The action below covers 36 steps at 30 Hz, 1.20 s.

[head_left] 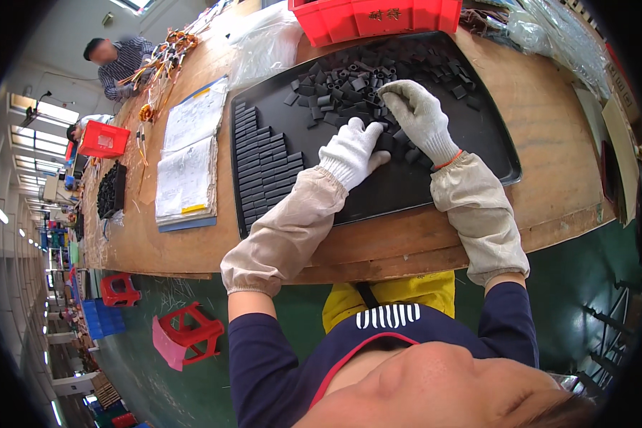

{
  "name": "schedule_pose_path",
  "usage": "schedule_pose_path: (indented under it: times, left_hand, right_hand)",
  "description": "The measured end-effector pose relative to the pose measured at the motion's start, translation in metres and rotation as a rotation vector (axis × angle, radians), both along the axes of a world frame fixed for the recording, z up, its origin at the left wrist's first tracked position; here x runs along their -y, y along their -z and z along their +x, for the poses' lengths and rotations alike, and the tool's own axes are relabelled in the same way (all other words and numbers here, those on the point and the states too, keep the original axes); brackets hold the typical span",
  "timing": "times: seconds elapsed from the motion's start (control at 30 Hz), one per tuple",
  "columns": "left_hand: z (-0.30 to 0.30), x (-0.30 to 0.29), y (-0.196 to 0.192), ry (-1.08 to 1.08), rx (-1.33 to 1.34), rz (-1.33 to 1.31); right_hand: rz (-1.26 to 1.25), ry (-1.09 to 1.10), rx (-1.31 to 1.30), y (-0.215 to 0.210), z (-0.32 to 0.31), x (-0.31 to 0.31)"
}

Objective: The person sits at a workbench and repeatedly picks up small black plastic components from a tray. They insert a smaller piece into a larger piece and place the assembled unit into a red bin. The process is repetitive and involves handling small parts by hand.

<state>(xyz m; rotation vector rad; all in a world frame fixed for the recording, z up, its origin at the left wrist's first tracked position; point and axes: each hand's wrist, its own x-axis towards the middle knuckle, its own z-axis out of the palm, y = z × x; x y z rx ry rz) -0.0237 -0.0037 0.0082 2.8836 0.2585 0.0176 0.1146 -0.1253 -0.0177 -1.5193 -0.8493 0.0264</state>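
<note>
A black tray point(478, 153) lies on the wooden bench in front of me. Small black blocks stand in neat rows point(264, 167) along its left side, and a loose heap of the same black pieces point(357, 75) fills its far middle. My left hand point(349, 151), in a white knit glove, rests on the tray with fingers curled around some black pieces. My right hand point(421, 114), also gloved, lies palm down on the near edge of the heap, its fingers over several pieces. Beige sleeve covers wrap both forearms.
A red bin point(378, 18) stands behind the tray. Paper sheets on boards point(189, 160) lie to the left. Clear plastic bags point(264, 43) sit at the far left of the tray. A person point(118, 60) works at the bench's far end. Red stools point(189, 332) stand on the green floor.
</note>
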Motion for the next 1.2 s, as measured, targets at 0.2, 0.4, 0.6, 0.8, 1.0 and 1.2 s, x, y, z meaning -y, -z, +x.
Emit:
schedule_pose_path:
  times: [0.2,0.4,0.6,0.8,1.0,1.2]
  left_hand:
    - [-0.002,-0.031,0.024,0.047,0.272,-0.169]
    - [0.000,-0.052,0.001,-0.334,0.246,-1.337]
    - [-0.012,-0.047,-0.001,-0.388,0.167,-1.847]
    - [-0.014,-0.040,0.012,-0.305,0.085,-2.252]
    - [-0.014,-0.031,0.020,-0.307,0.176,-2.314]
    - [-0.019,-0.026,0.015,-0.287,0.268,-2.443]
  right_hand:
    - [-0.059,0.015,0.080,-0.001,0.001,-0.001]
    - [-0.126,-0.022,0.084,-0.005,-0.003,0.002]
    - [-0.256,-0.218,0.043,-0.021,-0.023,0.006]
    - [-0.195,-0.287,0.008,-0.005,-0.018,0.001]
    - [-0.040,-0.295,0.025,-0.016,-0.030,0.000]
    - [-0.136,-0.092,0.451,-0.021,-0.033,-0.004]
